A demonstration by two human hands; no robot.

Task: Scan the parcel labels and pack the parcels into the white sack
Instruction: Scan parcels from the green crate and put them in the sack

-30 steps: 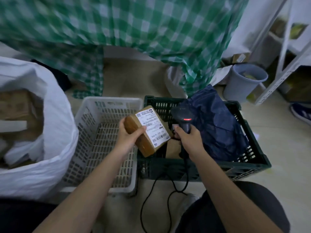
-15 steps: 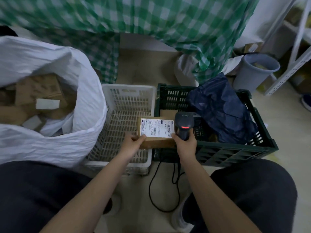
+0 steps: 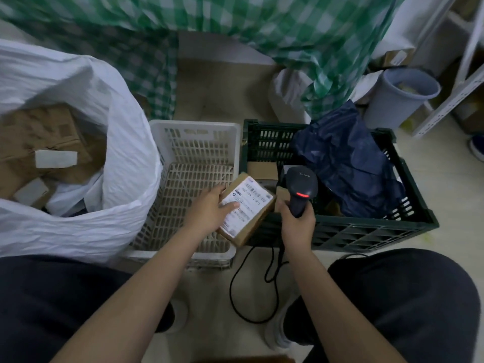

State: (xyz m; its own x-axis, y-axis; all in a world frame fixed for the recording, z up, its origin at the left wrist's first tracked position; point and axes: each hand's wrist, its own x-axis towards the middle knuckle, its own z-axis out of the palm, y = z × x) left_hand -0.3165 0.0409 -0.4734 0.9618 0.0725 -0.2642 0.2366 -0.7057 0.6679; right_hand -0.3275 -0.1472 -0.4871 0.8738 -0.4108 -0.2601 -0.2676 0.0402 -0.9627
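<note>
Left hand: the left hand (image 3: 209,213) holds a small brown box (image 3: 246,209). The thumb lies on top of the label and the other fingers are under the box, so the hand is wrapped on it.
Right hand: the right hand (image 3: 297,226) is curled tight round the handle of a black scanner (image 3: 301,189). A red light glows on the scanner's head.
Box: the box is tilted. It is up in the air over the place where the white basket and the green crate meet. It is just beside the scanner.
Label: a white label (image 3: 245,205) with black print is stuck on the top of the box. The print is too blurry to read.
Cord: a black cord (image 3: 235,284) hangs down from the scanner and loops on the floor between the person's knees.
White sack: the big white sack (image 3: 125,163) stands open on the left, touching the white basket. Brown boxes with white labels lie inside it.
White basket: the white basket (image 3: 195,129) with holes sits between the sack and the green crate.
Green crate: the dark green crate (image 3: 366,231) is on the right. A crumpled dark blue bag (image 3: 348,163) lies in it, and more small brown boxes show at its left side.
Bin: a grey bin (image 3: 400,98) stands behind the crate.
Cloth: a green and white checked cloth (image 3: 301,30) hangs down at the back.
</note>
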